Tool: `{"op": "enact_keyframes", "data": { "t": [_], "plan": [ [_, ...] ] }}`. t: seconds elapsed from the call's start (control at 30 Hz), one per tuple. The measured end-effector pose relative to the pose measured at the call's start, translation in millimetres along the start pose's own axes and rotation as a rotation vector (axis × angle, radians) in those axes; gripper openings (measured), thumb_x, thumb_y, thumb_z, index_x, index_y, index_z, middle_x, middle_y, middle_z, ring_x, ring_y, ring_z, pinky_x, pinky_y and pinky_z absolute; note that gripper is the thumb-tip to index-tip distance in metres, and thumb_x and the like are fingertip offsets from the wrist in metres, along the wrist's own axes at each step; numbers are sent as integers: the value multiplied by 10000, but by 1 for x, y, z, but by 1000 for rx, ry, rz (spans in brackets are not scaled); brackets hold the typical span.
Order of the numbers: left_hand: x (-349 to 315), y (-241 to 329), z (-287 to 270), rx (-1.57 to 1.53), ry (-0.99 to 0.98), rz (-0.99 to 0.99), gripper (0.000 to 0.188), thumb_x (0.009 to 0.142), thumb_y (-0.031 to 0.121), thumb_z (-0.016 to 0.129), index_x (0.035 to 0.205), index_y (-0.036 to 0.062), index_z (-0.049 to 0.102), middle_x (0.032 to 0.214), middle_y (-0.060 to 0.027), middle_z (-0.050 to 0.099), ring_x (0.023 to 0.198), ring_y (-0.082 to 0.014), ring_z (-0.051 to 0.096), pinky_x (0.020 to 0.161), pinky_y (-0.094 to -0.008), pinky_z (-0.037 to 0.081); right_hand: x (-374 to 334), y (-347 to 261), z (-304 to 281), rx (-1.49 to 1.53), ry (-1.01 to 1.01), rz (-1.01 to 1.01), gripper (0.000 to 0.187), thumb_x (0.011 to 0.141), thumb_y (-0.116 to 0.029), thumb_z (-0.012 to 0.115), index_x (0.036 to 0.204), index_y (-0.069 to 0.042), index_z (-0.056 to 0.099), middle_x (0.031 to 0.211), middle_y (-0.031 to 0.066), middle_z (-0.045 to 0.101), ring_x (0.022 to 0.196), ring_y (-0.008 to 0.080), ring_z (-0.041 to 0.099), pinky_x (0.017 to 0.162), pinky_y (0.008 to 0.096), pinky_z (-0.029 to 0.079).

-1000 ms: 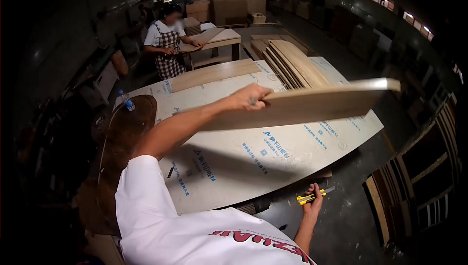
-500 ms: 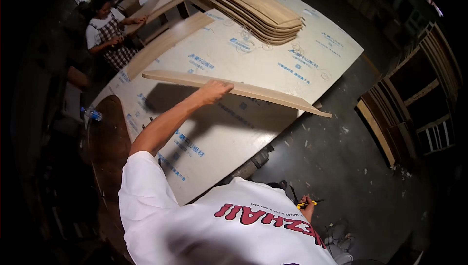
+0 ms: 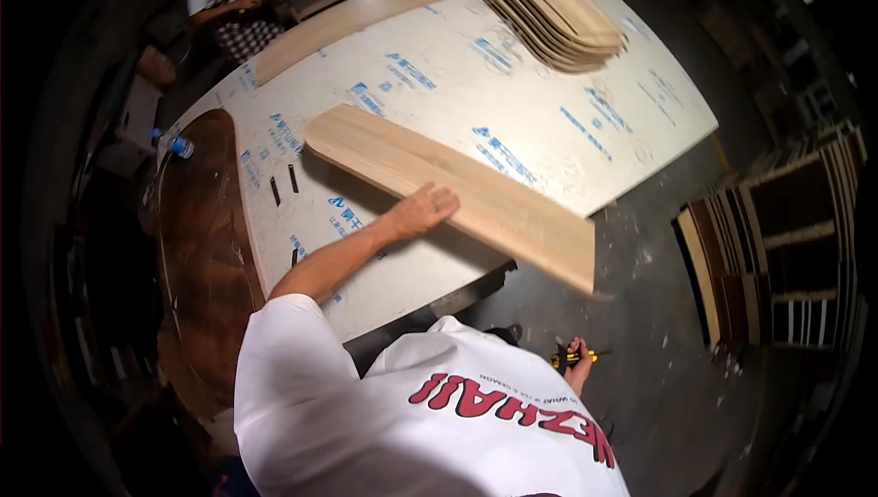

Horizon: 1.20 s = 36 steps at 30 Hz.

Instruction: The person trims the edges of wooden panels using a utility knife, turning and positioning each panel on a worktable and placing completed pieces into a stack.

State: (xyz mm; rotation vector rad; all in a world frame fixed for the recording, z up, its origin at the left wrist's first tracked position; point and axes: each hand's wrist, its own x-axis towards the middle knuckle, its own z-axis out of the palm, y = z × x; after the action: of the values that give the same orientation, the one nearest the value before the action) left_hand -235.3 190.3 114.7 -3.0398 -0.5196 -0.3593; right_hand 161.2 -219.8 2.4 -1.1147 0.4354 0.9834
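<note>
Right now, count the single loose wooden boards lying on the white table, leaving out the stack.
2: one long wooden board under the left hand, overhanging the table's near edge; one far board along the far-left edge. Others may lie hidden beyond the stack.

A long wooden plank point(image 3: 448, 191) is laid slantwise across the sheet-covered table point(image 3: 567, 122) at frame centre, its lower right end past the table edge. The left hand point(image 3: 422, 212) is pressed on the plank's near edge. A stack of curved boards point(image 3: 540, 3) is set at upper centre, a water bottle point(image 3: 174, 143) at left. The right hand point(image 3: 576, 362), low centre-right, is closed around a small tool point(image 3: 569, 359).
</note>
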Motion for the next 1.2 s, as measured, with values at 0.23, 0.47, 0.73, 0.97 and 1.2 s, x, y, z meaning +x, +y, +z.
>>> {"op": "enact_keyframes", "data": {
  "t": [0.23, 0.47, 0.73, 0.97, 1.2],
  "plan": [
    [2, 34, 39, -138, -53, -67, 531, 915, 59, 491, 1443, 111, 467, 1497, -116, 469, 1404, -318, 423, 1184, -550, 289, 107, 10, -5, -81, -650, -258, 469, 895, 87, 496, 1353, 27, 409, 1389, 229, 471, 1283, 276, 506, 1068, 399, 441],
    [-52, 56, 51, -238, -235, -324, 714, 841, -43, 505, 1514, 174, 399, 1602, -85, 341, 1489, -286, 294, 1219, -566, 188, 73, 52, 28, -634, -512, -567, 382, 914, 66, 489, 1283, 83, 583, 1235, 147, 644, 1126, 220, 612, 964, 350, 493],
    [-36, 62, 48, -156, -412, -358, 686, 827, 19, 574, 1487, 46, 389, 1565, -238, 325, 1438, -419, 312, 1153, -613, 240, 73, 85, 41, 11, -61, -109, 430, 1007, -285, 460, 1267, 13, 631, 1218, 156, 667, 1103, 304, 626, 949, 439, 519],
    [75, 93, 63, -410, -181, -175, 547, 852, 145, 647, 1362, 11, 504, 1461, -264, 419, 1321, -431, 421, 1081, -602, 318, 46, 67, 39, 207, 262, -75, 219, 1033, -280, 532, 1095, -71, 553, 1012, 137, 671, 935, 263, 663, 833, 459, 572],
    [176, 220, 128, -479, -312, 346, 622, 938, 451, 592, 1427, 80, 494, 1594, -221, 283, 1496, -386, 225, 1150, -686, 157, -24, 53, -25, 186, 381, -83, 137, 1017, -211, 554, 1069, -85, 563, 845, 127, 687, 657, 173, 608, 581, 316, 514]
  ]
}}
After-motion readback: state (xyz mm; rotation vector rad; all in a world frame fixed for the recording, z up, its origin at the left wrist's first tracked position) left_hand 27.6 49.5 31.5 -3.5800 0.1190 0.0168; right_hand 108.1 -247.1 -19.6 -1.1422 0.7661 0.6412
